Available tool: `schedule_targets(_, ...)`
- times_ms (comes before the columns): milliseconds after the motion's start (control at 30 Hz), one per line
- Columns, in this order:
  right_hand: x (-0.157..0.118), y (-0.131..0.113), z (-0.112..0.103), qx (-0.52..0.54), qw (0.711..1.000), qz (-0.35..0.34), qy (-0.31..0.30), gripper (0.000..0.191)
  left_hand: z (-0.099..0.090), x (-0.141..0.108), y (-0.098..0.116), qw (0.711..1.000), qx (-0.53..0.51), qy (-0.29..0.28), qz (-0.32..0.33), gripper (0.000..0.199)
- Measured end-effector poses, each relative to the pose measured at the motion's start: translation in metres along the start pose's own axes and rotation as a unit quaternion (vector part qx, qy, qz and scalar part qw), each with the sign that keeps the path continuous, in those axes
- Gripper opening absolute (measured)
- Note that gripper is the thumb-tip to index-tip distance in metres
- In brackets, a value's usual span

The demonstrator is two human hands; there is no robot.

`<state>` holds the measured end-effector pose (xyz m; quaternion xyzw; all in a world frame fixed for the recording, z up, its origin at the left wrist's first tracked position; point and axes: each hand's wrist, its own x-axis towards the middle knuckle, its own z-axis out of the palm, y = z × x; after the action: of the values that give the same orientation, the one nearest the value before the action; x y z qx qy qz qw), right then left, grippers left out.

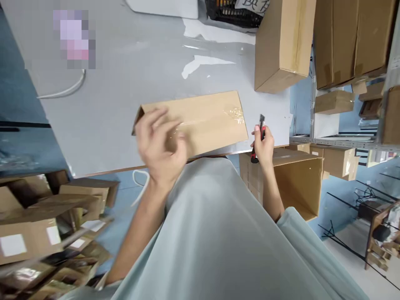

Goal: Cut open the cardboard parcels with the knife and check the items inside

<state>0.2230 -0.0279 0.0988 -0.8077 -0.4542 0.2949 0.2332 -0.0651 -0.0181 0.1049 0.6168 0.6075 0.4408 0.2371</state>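
Note:
A long cardboard box (212, 118) lies near the front edge of the grey table (109, 137), with clear tape at its right end. Over the box's left end is my left hand (161, 141), slightly blurred, its fingers apart and nothing held; whether it touches the cardboard cannot be made out. To the right of the box, at the table's front edge, my right hand (264, 143) is wrapped round a red and black utility knife (261, 121), whose top end points away from me.
A tall carton (281, 46) and a black crate (234, 14) stand at the back right. An open carton (298, 183) sits below the table at right. Flattened boxes (31, 225) pile up at lower left. A white cable (65, 91) lies at left.

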Motion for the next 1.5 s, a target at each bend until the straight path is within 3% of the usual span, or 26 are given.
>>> schedule_targets(67, 0.0, 0.007, 0.005, 0.022, 0.998, 0.003, -0.054, 0.041, 0.032, 0.017, 0.017, 0.996, -0.001, -0.09, 0.021, 0.033)
schedule_targets(133, -0.007, 0.007, 0.012, 0.025, 0.998, -0.007, -0.065, 0.041, 0.066, 0.035, 0.027, 0.987, 0.014, -0.156, 0.021, 0.044)
schedule_targets(233, -0.02, 0.004, 0.018, 0.013, 0.998, -0.025, -0.064, 0.041, 0.105, 0.056, 0.03, 0.98, 0.033, -0.197, 0.009, 0.055)
schedule_targets(333, -0.028, 0.002, 0.014, -0.009, 0.995, -0.039, -0.086, 0.038, 0.121, 0.062, 0.026, 0.976, 0.044, -0.215, 0.009, 0.056)
schedule_targets(433, -0.027, -0.003, 0.002, -0.049, 0.992, -0.066, -0.098, 0.037, 0.121, 0.056, 0.023, 0.975, 0.064, -0.21, 0.029, 0.054)
schedule_targets(567, -0.021, -0.019, -0.011, -0.101, 0.981, -0.1, -0.133, 0.049, 0.118, 0.05, 0.023, 0.975, 0.082, -0.2, 0.04, 0.052)
schedule_targets(733, -0.013, -0.031, -0.013, -0.135, 0.97, -0.113, -0.168, 0.054, 0.12, 0.052, 0.023, 0.975, 0.085, -0.204, 0.027, 0.05)
schedule_targets(1100, -0.017, -0.044, -0.019, -0.204, 0.953, -0.095, -0.201, 0.058, 0.119, 0.052, 0.024, 0.972, 0.088, -0.217, 0.008, 0.055)
schedule_targets(1500, -0.038, -0.056, -0.028, -0.189, 0.955, -0.053, -0.223, 0.063, 0.117, 0.05, 0.027, 0.968, 0.129, -0.217, -0.011, 0.05)
